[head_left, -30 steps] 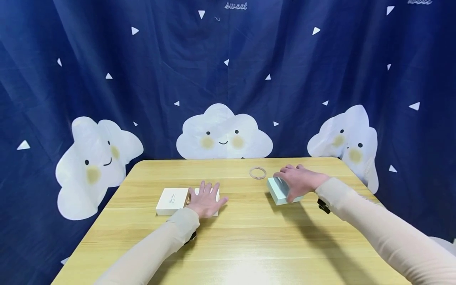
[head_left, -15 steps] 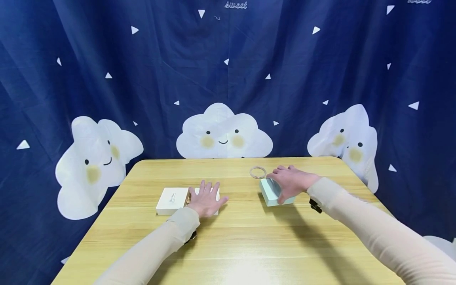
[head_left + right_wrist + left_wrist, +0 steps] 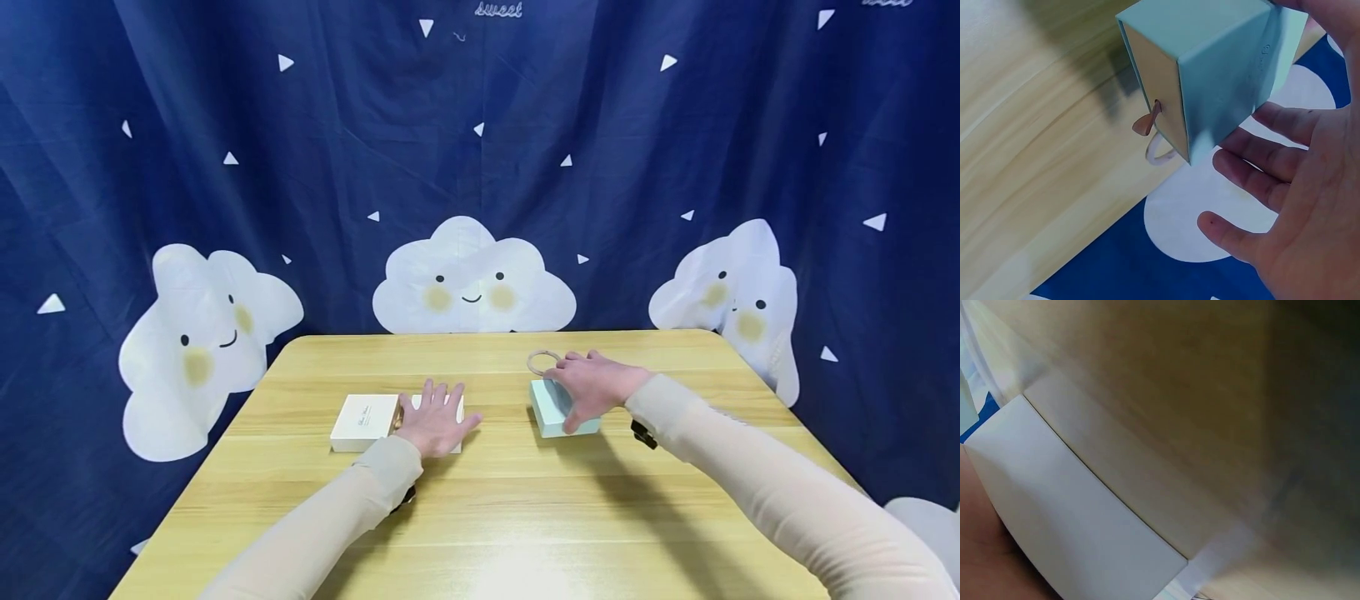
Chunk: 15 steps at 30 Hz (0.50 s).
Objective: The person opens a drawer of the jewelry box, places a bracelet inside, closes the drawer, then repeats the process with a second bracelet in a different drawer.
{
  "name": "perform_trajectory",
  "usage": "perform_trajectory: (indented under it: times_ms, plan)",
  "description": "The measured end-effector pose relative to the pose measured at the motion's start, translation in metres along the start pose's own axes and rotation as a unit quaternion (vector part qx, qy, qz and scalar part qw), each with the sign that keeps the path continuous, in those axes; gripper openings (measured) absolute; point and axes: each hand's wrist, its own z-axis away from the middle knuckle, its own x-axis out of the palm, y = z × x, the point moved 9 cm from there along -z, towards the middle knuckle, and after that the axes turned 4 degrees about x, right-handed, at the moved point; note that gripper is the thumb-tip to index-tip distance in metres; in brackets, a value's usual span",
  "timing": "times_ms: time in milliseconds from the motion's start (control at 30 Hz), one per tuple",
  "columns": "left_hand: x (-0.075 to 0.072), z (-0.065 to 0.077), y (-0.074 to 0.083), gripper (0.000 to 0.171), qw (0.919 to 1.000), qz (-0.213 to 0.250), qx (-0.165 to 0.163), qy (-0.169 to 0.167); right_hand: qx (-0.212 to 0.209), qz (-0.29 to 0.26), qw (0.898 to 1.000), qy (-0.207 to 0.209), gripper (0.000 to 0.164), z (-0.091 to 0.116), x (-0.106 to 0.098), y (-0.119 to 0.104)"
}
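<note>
My left hand lies with its fingers spread over the right part of a white box bearing dark script. A small brown-gold piece shows beside the fingers; whether this is one box or two I cannot tell. The left wrist view has a plain white box face close up. Thumb and fingers of my right hand grip a mint-green box, which appears slightly above the table. In the right wrist view, a brown ribbon tab sticks out of its cream side.
A pale bangle lies on the wooden table just behind the mint-green box. Beyond the table's back edge hangs a dark blue curtain with white clouds and triangles.
The right hand has carried the mint-green box leftward, toward the middle of the table and in front of the bangle. My left hand has stayed in place on the white box.
</note>
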Motion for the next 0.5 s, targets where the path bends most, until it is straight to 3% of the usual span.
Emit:
perform_trajectory:
  times_ms: [500]
  plan:
    - [0.002, -0.003, -0.001, 0.082, 0.9999, -0.005, 0.002, 0.011, 0.008, 0.006, 1.000, -0.015, 0.089, -0.020, 0.006, -0.017]
